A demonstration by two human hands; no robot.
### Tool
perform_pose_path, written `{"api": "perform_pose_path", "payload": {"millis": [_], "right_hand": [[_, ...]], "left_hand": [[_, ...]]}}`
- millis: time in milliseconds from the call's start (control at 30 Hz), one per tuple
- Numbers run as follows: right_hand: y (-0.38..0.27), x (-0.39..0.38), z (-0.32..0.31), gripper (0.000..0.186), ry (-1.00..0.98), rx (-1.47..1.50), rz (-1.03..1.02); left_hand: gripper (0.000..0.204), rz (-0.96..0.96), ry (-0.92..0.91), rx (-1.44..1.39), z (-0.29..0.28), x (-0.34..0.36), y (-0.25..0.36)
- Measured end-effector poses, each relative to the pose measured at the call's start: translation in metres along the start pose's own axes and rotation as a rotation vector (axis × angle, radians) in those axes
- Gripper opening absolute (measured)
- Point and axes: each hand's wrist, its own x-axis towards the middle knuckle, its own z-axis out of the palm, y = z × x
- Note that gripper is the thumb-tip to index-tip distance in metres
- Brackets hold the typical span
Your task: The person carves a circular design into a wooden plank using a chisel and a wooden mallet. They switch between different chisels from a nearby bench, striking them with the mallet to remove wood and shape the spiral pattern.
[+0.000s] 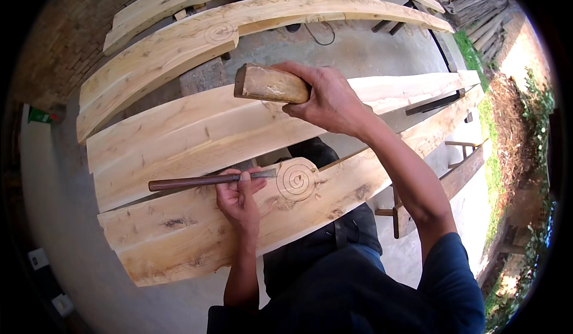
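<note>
My left hand grips a long dark chisel lying across a pale wooden beam. The chisel's metal tip rests at the edge of a carved spiral on that beam. My right hand is raised above the beams, closed around a thick wooden mallet block, apart from the chisel's butt end at the left.
A second wide beam lies just behind the carved one. Two more curved beams, one with a spiral, rest farther back on supports. Concrete floor spreads left; brick wall at top left; grass and stacked timber at right.
</note>
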Motion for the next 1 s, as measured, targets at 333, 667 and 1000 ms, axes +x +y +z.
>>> {"api": "perform_pose_path", "payload": {"millis": [333,667,1000], "right_hand": [[-0.011,-0.015,0.01,0.059,-0.14,-0.078,-0.057],[-0.02,0.013,0.025,0.062,-0.104,-0.157,-0.222],[-0.066,0.119,0.048,0.056,-0.097,-0.354,-0.367]], "left_hand": [[0.018,-0.105,-0.003,0.012,0.0,0.019,-0.008],[0.018,-0.169,-0.071,0.07,0.001,0.031,-0.004],[0.011,-0.141,-0.104,0.112,0.004,0.037,-0.001]]}}
